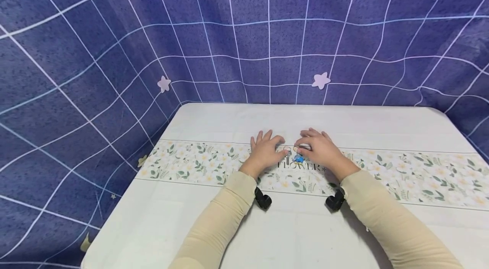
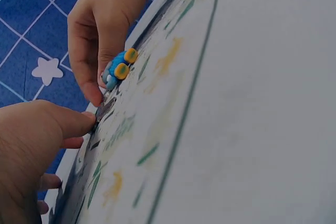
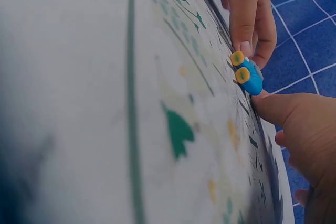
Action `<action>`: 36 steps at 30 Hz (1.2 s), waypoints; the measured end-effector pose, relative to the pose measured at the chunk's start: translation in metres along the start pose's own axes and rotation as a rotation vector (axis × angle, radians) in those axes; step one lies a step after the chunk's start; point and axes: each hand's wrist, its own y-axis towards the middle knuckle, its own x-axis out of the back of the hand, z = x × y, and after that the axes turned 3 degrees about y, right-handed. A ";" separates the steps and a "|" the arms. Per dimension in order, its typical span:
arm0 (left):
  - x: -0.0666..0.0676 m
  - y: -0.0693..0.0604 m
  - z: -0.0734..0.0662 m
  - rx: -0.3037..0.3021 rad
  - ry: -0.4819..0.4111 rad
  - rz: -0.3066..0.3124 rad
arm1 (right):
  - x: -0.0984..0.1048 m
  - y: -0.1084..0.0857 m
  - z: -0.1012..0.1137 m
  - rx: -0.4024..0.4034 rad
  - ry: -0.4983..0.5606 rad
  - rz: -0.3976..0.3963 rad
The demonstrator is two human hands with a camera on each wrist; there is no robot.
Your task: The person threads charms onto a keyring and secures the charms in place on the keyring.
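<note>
A small blue figurine keychain [image 1: 298, 158] with yellow feet lies on the flowered band of the tabletop. My right hand [image 1: 320, 148] pinches at its metal ring with curled thumb and index finger; the right wrist view shows the thumb right against the blue figurine [image 3: 251, 80]. Just left of it, a second ring [image 1: 287, 149] has a small dark grey piece [image 1: 288, 159] hanging below it, too small to identify, perhaps a key. The thumb and index finger of my left hand [image 1: 265, 151] close on this ring, the other fingers spread. The two hands nearly meet; fingertips partly hide both rings.
A white table [image 1: 214, 120] carries a printed flower runner [image 1: 206, 161] with lettering below the hands. A blue curtain [image 1: 244, 40] with white grid lines and stars hangs behind and at left. Black wrist mounts [image 1: 262, 199] sit on both sleeves.
</note>
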 end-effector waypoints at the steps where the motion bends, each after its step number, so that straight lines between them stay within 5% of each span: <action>1: -0.001 0.001 0.000 -0.009 -0.019 -0.008 | 0.000 0.000 0.000 0.003 0.003 0.000; 9: -0.005 0.007 -0.004 -0.024 -0.099 -0.032 | 0.003 0.006 0.005 -0.069 0.086 0.035; 28: -0.007 0.007 -0.003 -0.016 -0.235 -0.100 | 0.005 0.005 0.002 -0.076 0.282 -0.014; 36: -0.003 0.008 -0.002 -0.034 -0.361 -0.100 | 0.015 0.005 0.008 -0.157 0.459 0.029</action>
